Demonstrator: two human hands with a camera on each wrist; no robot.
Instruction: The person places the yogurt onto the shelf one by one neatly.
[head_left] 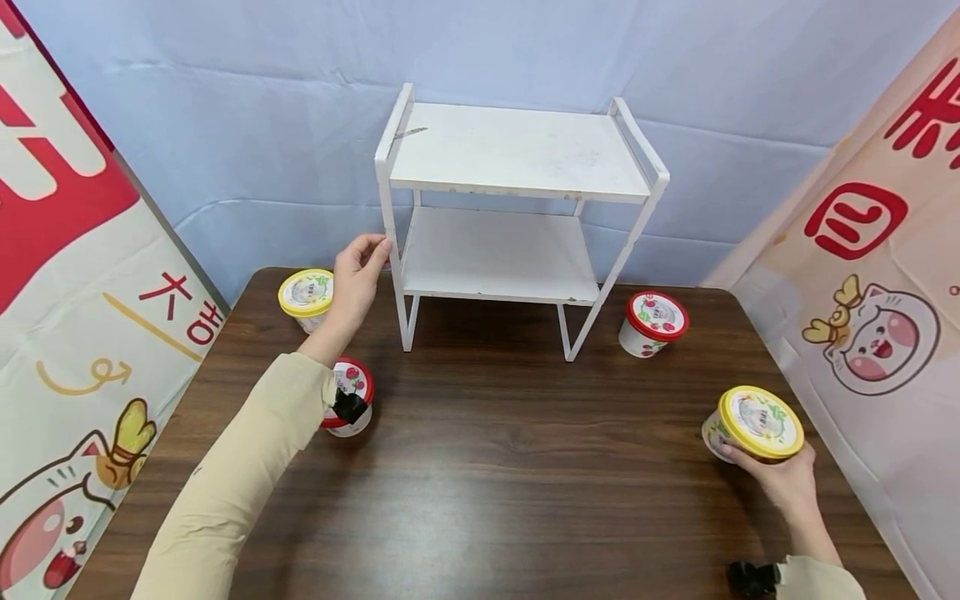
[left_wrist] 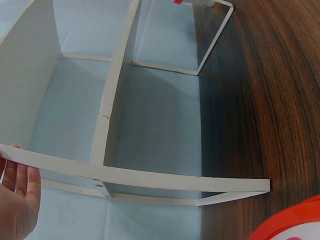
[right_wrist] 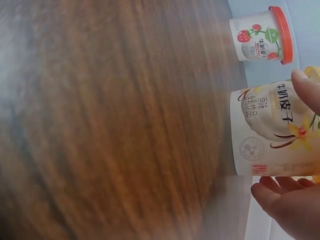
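Note:
A white two-tier shelf rack [head_left: 498, 250] stands at the back of the wooden table. My left hand [head_left: 362, 271] holds its left front post at about the height between the two shelves. In the left wrist view the fingers [left_wrist: 33, 187] pass behind the white post [left_wrist: 135, 176]. At the right of the table, my right hand [head_left: 787, 483] grips a yellow-lidded paper tub [head_left: 757, 425]. Thumb and fingers lie on opposite sides of this tub [right_wrist: 270, 132], which carries a vanilla flower print in the right wrist view.
A red-lidded strawberry tub [head_left: 654, 323] sits right of the rack. Another red-lidded tub [head_left: 358, 383] is partly hidden under my left forearm, and a second yellow-lidded tub [head_left: 306, 293] stands at the back left. Printed cloths hang at both sides, a pale blue curtain [head_left: 300, 108] behind.

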